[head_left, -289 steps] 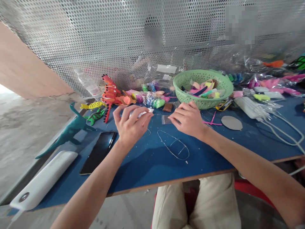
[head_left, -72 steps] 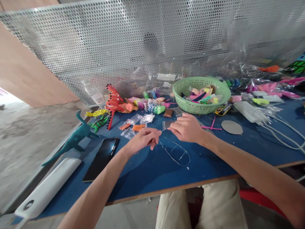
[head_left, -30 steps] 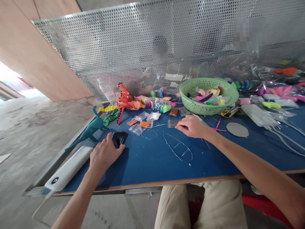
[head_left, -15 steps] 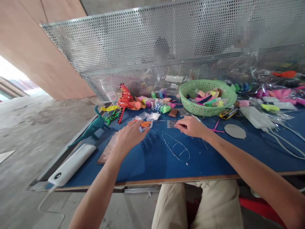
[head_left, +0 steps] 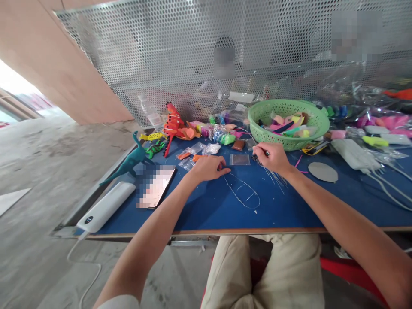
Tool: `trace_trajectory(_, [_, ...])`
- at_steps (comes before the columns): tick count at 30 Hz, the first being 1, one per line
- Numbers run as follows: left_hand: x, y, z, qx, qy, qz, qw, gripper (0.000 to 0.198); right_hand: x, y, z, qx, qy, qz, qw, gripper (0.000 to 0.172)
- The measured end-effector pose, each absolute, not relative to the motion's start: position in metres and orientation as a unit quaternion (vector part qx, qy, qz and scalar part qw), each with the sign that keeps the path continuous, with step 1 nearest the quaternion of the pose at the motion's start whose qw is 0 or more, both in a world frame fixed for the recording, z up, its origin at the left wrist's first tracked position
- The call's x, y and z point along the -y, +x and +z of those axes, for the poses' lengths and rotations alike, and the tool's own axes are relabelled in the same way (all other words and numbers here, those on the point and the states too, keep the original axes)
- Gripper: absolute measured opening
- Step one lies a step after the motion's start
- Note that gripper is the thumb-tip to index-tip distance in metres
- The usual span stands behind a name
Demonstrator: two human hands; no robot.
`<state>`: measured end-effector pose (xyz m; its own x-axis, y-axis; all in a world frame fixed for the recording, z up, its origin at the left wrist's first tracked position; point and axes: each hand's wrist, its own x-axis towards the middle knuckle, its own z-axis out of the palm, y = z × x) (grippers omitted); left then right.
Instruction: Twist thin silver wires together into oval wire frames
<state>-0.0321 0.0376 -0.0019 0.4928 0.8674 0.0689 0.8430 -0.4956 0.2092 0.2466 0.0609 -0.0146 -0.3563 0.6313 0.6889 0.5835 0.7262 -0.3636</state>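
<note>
My left hand (head_left: 210, 167) is low over the blue table, its fingers curled and the thumb at the top of a thin wire outline (head_left: 247, 207). Whatever its fingertips hold, if anything, is hidden. The outline is a long rounded loop with short wires inside it, lying flat. My right hand (head_left: 272, 156) is closed around a small dark tool (head_left: 255, 158), mostly covered by the fingers, so its kind is unclear. Under that hand lie several loose straight wires (head_left: 277, 179). Between the hands is a small clear bag with dark contents (head_left: 240, 160).
A green basket (head_left: 289, 143) of colourful pieces stands behind my right hand. Left are a phone (head_left: 157, 186), a white power bank (head_left: 107, 206), a teal dinosaur (head_left: 135, 159) and orange pieces in bags (head_left: 184, 155). A grey oval (head_left: 322, 171) and white charger (head_left: 355, 154) lie right.
My left hand has moved right, off the bagged orange piece, to the wire outline. My right hand has left the small clear bag, moved slightly right and closed on a dark tool.
</note>
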Motion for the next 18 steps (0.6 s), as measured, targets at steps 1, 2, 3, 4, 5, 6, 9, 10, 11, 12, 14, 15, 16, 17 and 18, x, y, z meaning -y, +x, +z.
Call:
trace_trajectory(1, [-0.036,-0.030,-0.003,-0.485,0.869,0.067,0.073,0.037,-0.061,0.246,-0.014,0.824,-0.368,0.032,0.429,0.039])
trace_trajectory(2, [-0.036,-0.028,-0.003,-0.478,0.874,0.055,0.072,0.035,-0.062,0.246,-0.012,0.825,-0.368,0.036,0.427,0.038])
trace_trajectory(3, [-0.035,-0.026,-0.004,-0.474,0.876,0.046,0.072,0.032,-0.062,0.245,-0.010,0.827,-0.368,0.039,0.424,0.038])
trace_trajectory(4, [-0.035,-0.025,-0.005,-0.472,0.878,0.042,0.070,0.029,-0.063,0.244,-0.008,0.828,-0.370,0.043,0.420,0.038])
trace_trajectory(5, [-0.036,-0.024,-0.006,-0.466,0.881,0.039,0.068,0.025,-0.063,0.243,-0.006,0.830,-0.372,0.053,0.412,0.037])
trace_trajectory(6, [-0.036,-0.024,-0.007,-0.455,0.887,0.040,0.064,0.022,-0.064,0.241,-0.004,0.836,-0.370,0.063,0.399,0.037])
trace_trajectory(9, [-0.039,-0.027,-0.012,-0.431,0.901,0.039,0.044,0.023,-0.068,0.234,0.001,0.865,-0.350,0.082,0.350,0.032])
trace_trajectory(10, [-0.040,-0.028,-0.013,-0.426,0.903,0.035,0.039,0.024,-0.069,0.230,0.002,0.867,-0.350,0.088,0.345,0.031])
trace_trajectory(11, [-0.041,-0.029,-0.015,-0.422,0.905,0.031,0.036,0.024,-0.071,0.227,0.001,0.864,-0.352,0.098,0.346,0.031])
trace_trajectory(12, [-0.042,-0.029,-0.017,-0.420,0.907,0.028,0.034,0.025,-0.072,0.223,0.001,0.859,-0.354,0.111,0.353,0.032])
trace_trajectory(14, [-0.043,-0.030,-0.019,-0.418,0.907,0.036,0.033,0.026,-0.075,0.218,-0.002,0.841,-0.359,0.141,0.379,0.034])
trace_trajectory(15, [-0.044,-0.030,-0.019,-0.420,0.905,0.048,0.037,0.026,-0.076,0.216,-0.003,0.829,-0.361,0.159,0.396,0.035])
trace_trajectory(16, [-0.044,-0.030,-0.019,-0.423,0.903,0.065,0.047,0.026,-0.076,0.216,-0.005,0.816,-0.362,0.180,0.414,0.036])
trace_trajectory(17, [-0.045,-0.030,-0.018,-0.424,0.899,0.088,0.067,0.025,-0.076,0.216,-0.006,0.805,-0.361,0.199,0.426,0.036])
trace_trajectory(18, [-0.046,-0.030,-0.016,-0.422,0.895,0.112,0.094,0.024,-0.075,0.218,-0.008,0.798,-0.360,0.214,0.435,0.035])
